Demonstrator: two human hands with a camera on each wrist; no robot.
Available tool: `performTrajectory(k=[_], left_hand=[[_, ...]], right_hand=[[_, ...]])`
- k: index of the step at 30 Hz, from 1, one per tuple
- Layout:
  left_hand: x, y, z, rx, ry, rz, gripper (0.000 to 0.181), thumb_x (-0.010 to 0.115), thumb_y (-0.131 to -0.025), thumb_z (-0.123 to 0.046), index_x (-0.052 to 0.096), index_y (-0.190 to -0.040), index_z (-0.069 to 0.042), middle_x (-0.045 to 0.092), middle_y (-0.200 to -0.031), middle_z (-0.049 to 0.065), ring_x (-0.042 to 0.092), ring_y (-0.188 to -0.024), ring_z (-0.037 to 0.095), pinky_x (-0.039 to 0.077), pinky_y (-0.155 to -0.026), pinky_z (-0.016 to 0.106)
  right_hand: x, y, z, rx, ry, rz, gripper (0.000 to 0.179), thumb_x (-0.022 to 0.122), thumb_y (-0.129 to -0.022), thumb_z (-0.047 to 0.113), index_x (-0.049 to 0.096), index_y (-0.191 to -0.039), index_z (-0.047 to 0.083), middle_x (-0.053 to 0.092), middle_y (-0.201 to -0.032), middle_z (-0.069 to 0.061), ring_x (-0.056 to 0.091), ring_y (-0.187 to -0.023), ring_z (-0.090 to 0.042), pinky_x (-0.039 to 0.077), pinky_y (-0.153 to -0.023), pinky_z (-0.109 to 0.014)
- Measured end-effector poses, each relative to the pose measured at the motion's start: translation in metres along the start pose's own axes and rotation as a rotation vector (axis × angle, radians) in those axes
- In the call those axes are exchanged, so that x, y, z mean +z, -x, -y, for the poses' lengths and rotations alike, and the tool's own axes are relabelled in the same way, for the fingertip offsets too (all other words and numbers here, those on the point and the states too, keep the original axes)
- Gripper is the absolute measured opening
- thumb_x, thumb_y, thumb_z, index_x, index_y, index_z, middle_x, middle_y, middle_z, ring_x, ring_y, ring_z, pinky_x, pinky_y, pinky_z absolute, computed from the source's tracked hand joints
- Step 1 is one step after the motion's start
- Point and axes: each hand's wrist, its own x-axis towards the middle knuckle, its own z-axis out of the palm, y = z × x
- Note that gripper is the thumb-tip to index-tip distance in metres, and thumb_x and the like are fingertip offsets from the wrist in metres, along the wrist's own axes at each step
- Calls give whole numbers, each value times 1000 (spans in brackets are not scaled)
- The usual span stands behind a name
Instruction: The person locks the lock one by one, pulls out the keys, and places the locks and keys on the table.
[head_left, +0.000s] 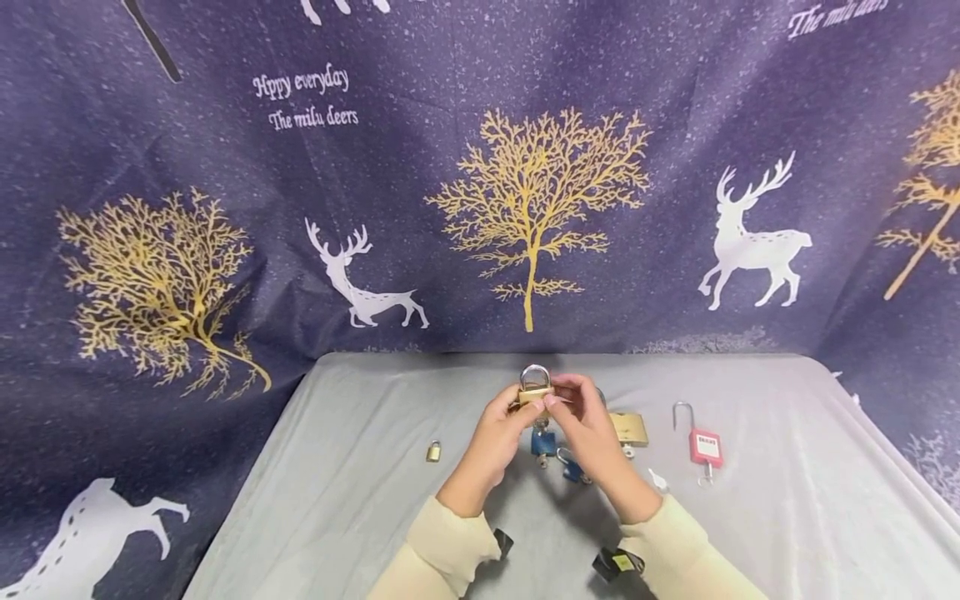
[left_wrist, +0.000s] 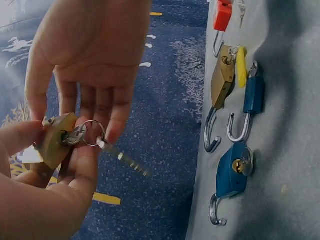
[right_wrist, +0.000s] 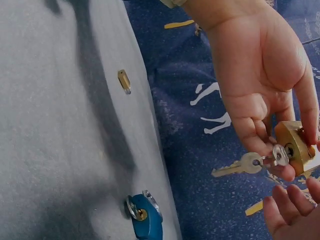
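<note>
A brass padlock [head_left: 534, 395] is held up over the far half of the table, its silver shackle pointing upward. My left hand [head_left: 491, 440] grips its left side, thumb on the body and fingers behind. On the other side my right hand [head_left: 588, 425] pinches it, its thumb beside the left thumb. A key [left_wrist: 75, 135] sits in the keyhole at the base, and a second key [right_wrist: 235, 167] dangles from the same ring. Below the hands lie two blue padlocks, one [head_left: 543, 443] nearer the left hand and one [head_left: 572, 468] by the right wrist, with keys in them.
A larger brass padlock [head_left: 630, 429] with an opened shackle and a yellow-tagged key lies right of the hands. Farther right are a red padlock [head_left: 705, 447] and a loose key [head_left: 658, 480]. A small brass padlock [head_left: 433, 452] lies left. Patterned cloth [head_left: 480, 250] hangs behind the grey table [head_left: 360, 467].
</note>
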Motion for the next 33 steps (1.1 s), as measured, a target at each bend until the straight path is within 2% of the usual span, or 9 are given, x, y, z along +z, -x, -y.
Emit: performTrajectory(k=[3,6,10,15,20,22,26,33], left_hand=[[-2,-3,0,-14,22,-64,34,67,-96,-17,66,-127,-2,72,-116,10,67,-99,9,54,-90,26],[-5,-3,-2,-14,22,-107,34,70,-94,-18,68,-125,-3,73,-115,12,68,-96,10,55,-90,29],[-8,-4,-3,-10,-1,-145,33,72,-93,-20,70,-121,-4,73,-111,9,65,-94,10,52,-88,30],[-9,-5,-2,-1,72,-183,33,71,-94,-18,69,-121,1,74,-106,5,65,-92,9,53,-85,28],[-8,-5,-2,3,149,-182,34,68,-96,-15,65,-122,7,73,-100,1,67,-88,8,56,-83,24],[-8,-5,-1,0,171,-167,34,68,-96,-14,65,-123,7,72,-102,2,68,-90,8,57,-84,24],[-8,-4,-2,7,197,-143,35,66,-97,-14,63,-127,6,72,-109,6,70,-96,11,59,-87,26],[-5,-3,-5,1,220,-144,37,66,-97,-12,61,-127,9,73,-110,9,70,-94,9,59,-87,26]], right_hand=[[1,0,-1,24,13,-28,27,65,-97,7,49,-115,-4,59,-124,-19,61,-107,-8,50,-96,-19],[2,0,-2,47,36,-14,24,68,-94,7,49,-106,-2,60,-119,-16,62,-104,-9,50,-96,-20],[2,0,-3,86,42,41,24,69,-95,10,49,-104,0,64,-111,-16,66,-96,-10,54,-88,-21],[3,1,-5,78,-27,141,21,61,-100,9,49,-110,-3,69,-105,-26,72,-91,-14,59,-85,-29],[4,4,-5,47,-71,175,20,56,-104,12,50,-113,-5,69,-99,-26,72,-84,-15,61,-82,-33],[4,4,-4,38,-88,166,21,55,-104,13,50,-112,-6,67,-95,-25,70,-80,-15,62,-79,-35],[5,4,-4,12,-112,144,20,56,-104,11,50,-111,-7,64,-91,-22,68,-78,-14,62,-76,-32],[9,5,-6,-3,-145,83,16,56,-101,3,51,-111,-8,63,-87,-12,67,-75,-11,61,-73,-28]])
